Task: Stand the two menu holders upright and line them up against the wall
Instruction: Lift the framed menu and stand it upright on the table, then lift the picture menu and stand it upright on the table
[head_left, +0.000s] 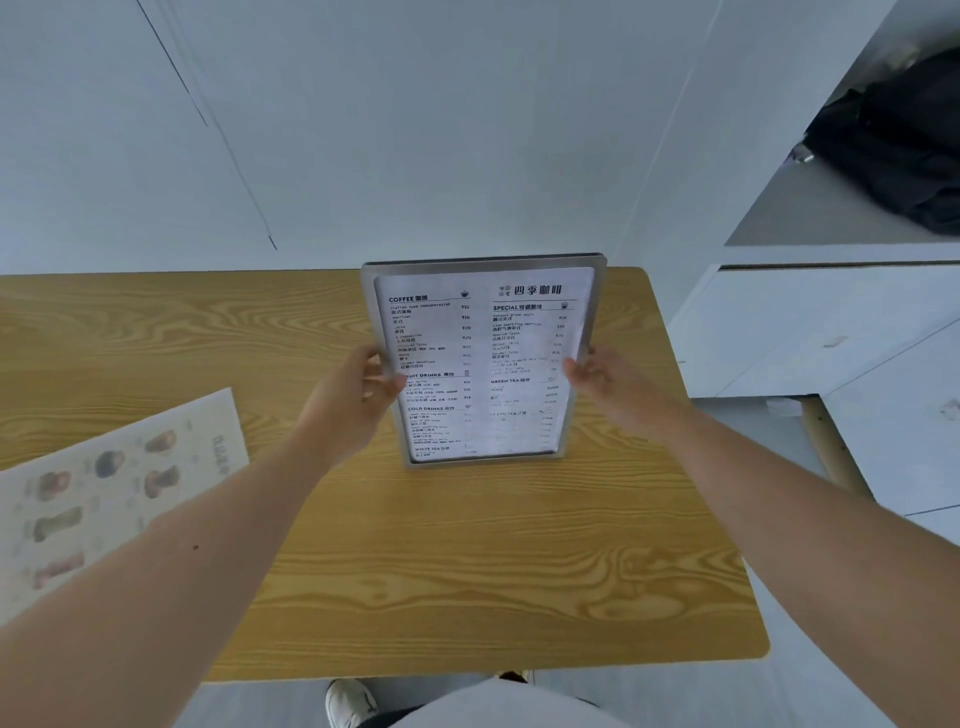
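Two hands on one menu holder (483, 364). Left hand (358, 400) closed on its left edge, thumb across the front over the printed sheet, fingers (375, 364) wrapped behind. Right hand (608, 384) closed on its right edge, fingertips (571, 370) curled onto the front face, thumb hidden behind.

Held upright, printed side toward the camera, slightly tilted with the top nearer the wall (415, 130). Lower edge at or just above the wooden table (467, 561); contact cannot be told. Top edge overlaps the wall in view, but whether it touches cannot be told.

Sheet inside: coffee menu in two columns, headings COFFEE and SPECIAL at top. Frame grey, metallic-looking.

Left of the held holder, near the table's left edge: second menu (109, 488) lying flat, face up, pictures of drinks, partly under the left forearm in view. Well apart from the held one.

Right of the holder, beyond the table: white cabinet (810, 332), dark bag (893, 150) on its top surface.

Below the table's near edge: white shoe (350, 701).
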